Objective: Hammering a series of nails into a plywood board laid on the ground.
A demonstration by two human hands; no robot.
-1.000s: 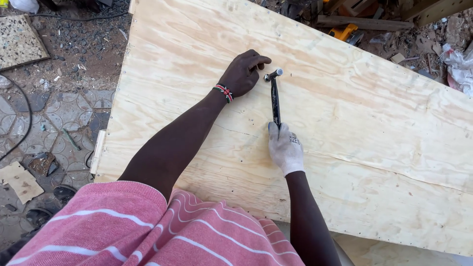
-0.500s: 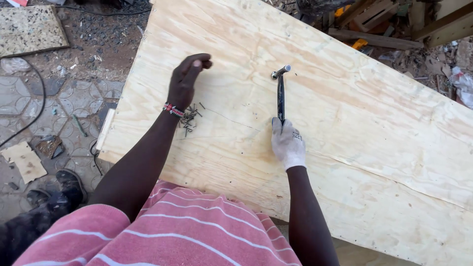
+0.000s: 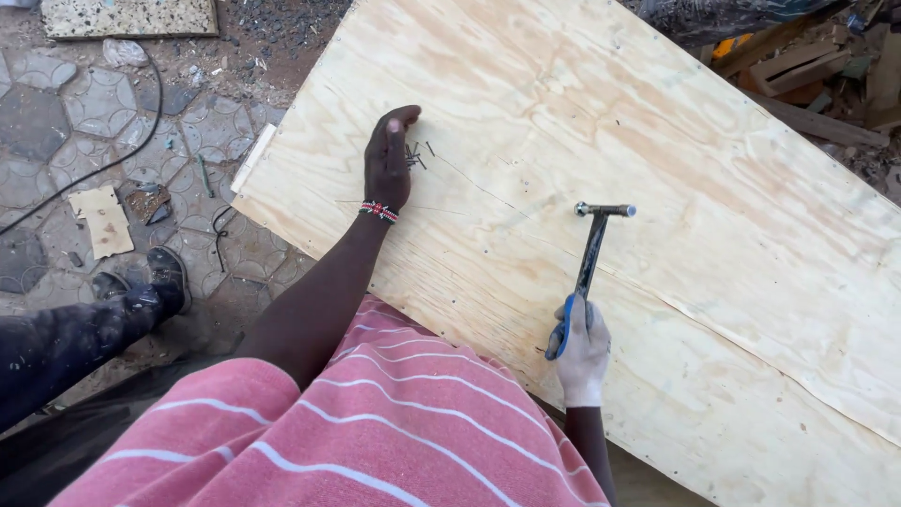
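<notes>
A: What's different from a second ago?

B: The left hand [image 3: 388, 160] has left the spot beside the hammer head. A second ago it was bunched next to the head on the plywood sheet [image 3: 676, 188]; half a second ago it was lifted, with a small heap of nails [image 3: 415, 154] showing by its wrist. Now it lies over that heap near the sheet's left edge, fingers together and curled down onto the nails. Whether it already pinches one, I cannot tell.

A: And the hammer?

B: The hammer [image 3: 593, 252] has come back too. Its head was down at the surface before; now the tool sits lower, nearer the sheet's near edge, head up and level. The right hand [image 3: 580, 347], in a white glove, is wrapped tight round the blue end of the handle.

A: So the striking is paused?

B: I'd judge so: the hand is at the nails and the hammer waits well apart from it.

A: Anything else around?

B: A beaded wristband [image 3: 379, 211] on the left wrist, a pink striped shirt [image 3: 375, 422] in front, and another person's dark shoe [image 3: 169, 272] on the paved ground off the sheet's left corner.
</notes>
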